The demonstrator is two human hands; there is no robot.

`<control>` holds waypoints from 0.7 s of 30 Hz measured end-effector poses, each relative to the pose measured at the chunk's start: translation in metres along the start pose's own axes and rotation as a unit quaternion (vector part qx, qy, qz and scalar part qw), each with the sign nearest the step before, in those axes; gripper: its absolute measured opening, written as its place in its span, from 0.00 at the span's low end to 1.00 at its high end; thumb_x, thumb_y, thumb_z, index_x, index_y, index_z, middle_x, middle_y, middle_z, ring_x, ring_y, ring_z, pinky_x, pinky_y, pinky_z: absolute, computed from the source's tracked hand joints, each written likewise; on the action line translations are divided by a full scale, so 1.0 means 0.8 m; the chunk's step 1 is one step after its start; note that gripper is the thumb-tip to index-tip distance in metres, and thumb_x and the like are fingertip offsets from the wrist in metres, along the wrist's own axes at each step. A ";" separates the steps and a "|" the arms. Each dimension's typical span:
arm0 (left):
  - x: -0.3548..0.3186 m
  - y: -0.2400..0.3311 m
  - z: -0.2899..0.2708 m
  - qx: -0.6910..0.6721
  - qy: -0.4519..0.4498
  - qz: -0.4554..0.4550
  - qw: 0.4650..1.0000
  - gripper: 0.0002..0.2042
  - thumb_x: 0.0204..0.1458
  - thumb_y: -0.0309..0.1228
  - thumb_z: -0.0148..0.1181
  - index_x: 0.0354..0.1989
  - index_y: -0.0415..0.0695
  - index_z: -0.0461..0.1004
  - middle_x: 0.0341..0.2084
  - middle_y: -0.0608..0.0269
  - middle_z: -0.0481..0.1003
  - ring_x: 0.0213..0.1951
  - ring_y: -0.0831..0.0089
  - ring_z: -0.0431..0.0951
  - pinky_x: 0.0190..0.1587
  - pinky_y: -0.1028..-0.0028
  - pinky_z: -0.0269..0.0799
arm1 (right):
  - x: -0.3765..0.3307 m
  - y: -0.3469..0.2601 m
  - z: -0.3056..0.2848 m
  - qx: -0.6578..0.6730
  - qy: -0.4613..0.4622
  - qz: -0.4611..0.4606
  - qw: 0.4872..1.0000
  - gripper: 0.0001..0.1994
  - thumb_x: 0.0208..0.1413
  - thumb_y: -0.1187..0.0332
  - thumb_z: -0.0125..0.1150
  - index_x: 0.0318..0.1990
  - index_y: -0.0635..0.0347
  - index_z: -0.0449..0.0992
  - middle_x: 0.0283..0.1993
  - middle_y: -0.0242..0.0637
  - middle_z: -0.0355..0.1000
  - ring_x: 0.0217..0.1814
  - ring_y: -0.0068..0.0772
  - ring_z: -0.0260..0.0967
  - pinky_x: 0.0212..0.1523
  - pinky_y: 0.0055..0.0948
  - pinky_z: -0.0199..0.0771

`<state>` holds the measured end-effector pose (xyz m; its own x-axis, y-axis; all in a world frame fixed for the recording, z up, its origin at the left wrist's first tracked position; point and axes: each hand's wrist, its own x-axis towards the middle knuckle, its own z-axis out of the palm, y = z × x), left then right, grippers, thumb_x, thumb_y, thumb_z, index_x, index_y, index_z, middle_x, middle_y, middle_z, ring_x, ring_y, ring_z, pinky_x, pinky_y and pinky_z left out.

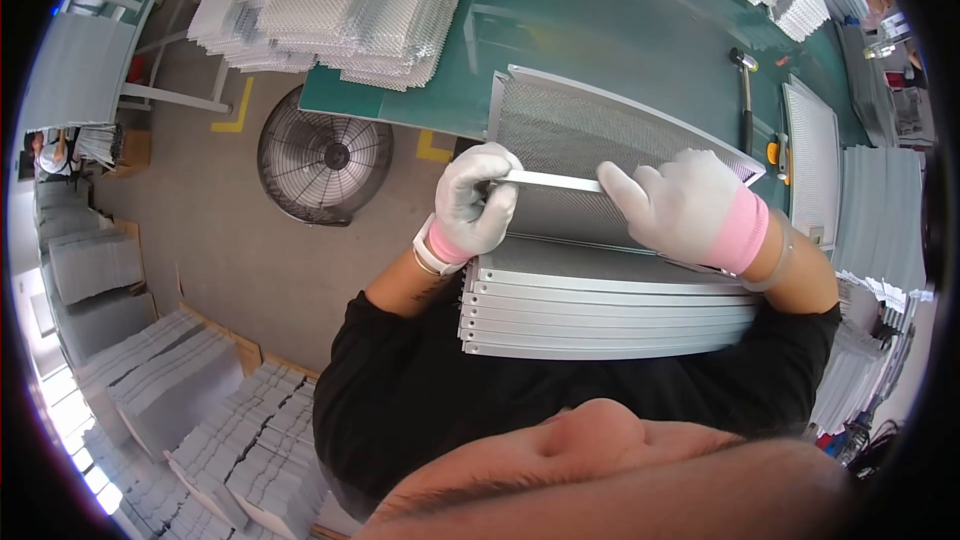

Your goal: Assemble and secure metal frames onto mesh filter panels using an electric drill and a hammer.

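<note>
The left hand [476, 202], in a white glove with a pink cuff, pinches one end of a thin flat silver metal strip [553, 180]; the right hand [690, 205], gloved alike, grips its other end; the strip lies across the near edge of a rectangular metal-framed mesh panel [600, 130]; just nearer than that panel sits a stack of grey metal frames [610, 315]; beyond the panel spreads the green table [600, 20].

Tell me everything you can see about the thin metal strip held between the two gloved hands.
The thin silver metal strip is narrow, flat and straight, with a bright brushed look. It lies nearly level, tilted slightly down to the right, over the lower edge of the framed grey mesh panel. The left hand in a white glove pinches its left end; the right hand grips its right end. Beneath sits a stack of silver metal frames.
</note>
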<state>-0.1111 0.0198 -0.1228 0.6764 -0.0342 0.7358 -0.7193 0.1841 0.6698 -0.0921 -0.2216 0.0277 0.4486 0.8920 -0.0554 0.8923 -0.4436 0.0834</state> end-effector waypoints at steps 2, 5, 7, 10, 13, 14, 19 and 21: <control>-0.001 -0.001 0.000 0.011 -0.011 0.006 1.000 0.19 0.50 0.10 0.49 0.51 0.40 0.63 0.30 0.55 0.73 0.26 0.74 0.70 0.28 0.74 0.67 | 0.008 0.000 0.004 -0.008 0.002 -0.009 1.000 0.11 0.48 0.68 0.58 0.39 0.61 0.71 0.19 0.32 0.66 0.16 0.34 0.69 0.17 0.35 0.68; -0.003 -0.001 0.003 0.017 0.002 0.007 1.000 0.20 0.51 0.10 0.48 0.52 0.40 0.63 0.30 0.56 0.73 0.27 0.74 0.70 0.28 0.74 0.66 | 0.020 0.007 0.019 -0.006 0.038 -0.020 0.999 0.07 0.50 0.67 0.59 0.31 0.58 0.68 0.17 0.32 0.65 0.15 0.35 0.69 0.16 0.35 0.68; -0.007 0.000 0.004 -0.013 0.036 -0.033 0.999 0.18 0.51 0.11 0.49 0.50 0.39 0.66 0.31 0.55 0.73 0.28 0.70 0.72 0.30 0.72 0.69 | 0.025 0.008 0.026 0.006 0.071 -0.024 0.997 0.09 0.52 0.66 0.59 0.27 0.56 0.66 0.17 0.33 0.65 0.14 0.36 0.69 0.17 0.35 0.67; 0.002 0.003 -0.005 0.088 -0.025 0.014 0.996 0.15 0.51 0.13 0.51 0.47 0.39 0.69 0.32 0.55 0.74 0.31 0.65 0.75 0.35 0.70 0.72 | 0.033 0.006 0.035 0.094 0.050 0.013 0.994 0.10 0.50 0.68 0.65 0.29 0.56 0.67 0.19 0.34 0.65 0.19 0.38 0.69 0.18 0.35 0.66; -0.002 0.001 -0.003 0.108 -0.015 0.000 0.994 0.12 0.51 0.14 0.53 0.44 0.39 0.71 0.33 0.55 0.75 0.33 0.63 0.75 0.39 0.68 0.73 | 0.041 0.002 0.043 0.234 0.104 0.002 0.967 0.10 0.58 0.64 0.60 0.33 0.59 0.67 0.24 0.40 0.68 0.24 0.40 0.73 0.20 0.41 0.70; -0.001 0.002 -0.004 0.108 -0.015 0.000 0.994 0.12 0.51 0.14 0.53 0.44 0.39 0.71 0.33 0.55 0.75 0.33 0.63 0.75 0.39 0.68 0.73 | 0.042 0.000 0.042 0.264 0.084 0.014 0.961 0.10 0.58 0.64 0.59 0.34 0.59 0.67 0.27 0.42 0.69 0.27 0.41 0.74 0.22 0.41 0.73; 0.001 0.000 -0.006 0.127 -0.014 0.021 0.992 0.08 0.59 0.25 0.58 0.46 0.40 0.70 0.35 0.54 0.75 0.35 0.63 0.76 0.41 0.67 0.73 | 0.050 -0.018 0.044 0.131 0.012 0.074 0.989 0.09 0.59 0.66 0.59 0.35 0.61 0.67 0.33 0.45 0.71 0.31 0.45 0.75 0.29 0.42 0.78; -0.004 0.000 -0.008 0.123 -0.018 0.003 0.992 0.09 0.60 0.28 0.59 0.46 0.40 0.69 0.35 0.54 0.75 0.35 0.63 0.76 0.41 0.67 0.73 | 0.050 -0.020 0.042 0.164 -0.003 0.101 0.981 0.09 0.56 0.67 0.60 0.36 0.60 0.67 0.33 0.43 0.71 0.31 0.45 0.76 0.29 0.42 0.78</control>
<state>-0.1123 0.0261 -0.1255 0.6695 -0.0692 0.7396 -0.7428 -0.0609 0.6667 -0.0866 -0.1814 -0.0090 0.6169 0.7832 -0.0770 0.7533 -0.6160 -0.2306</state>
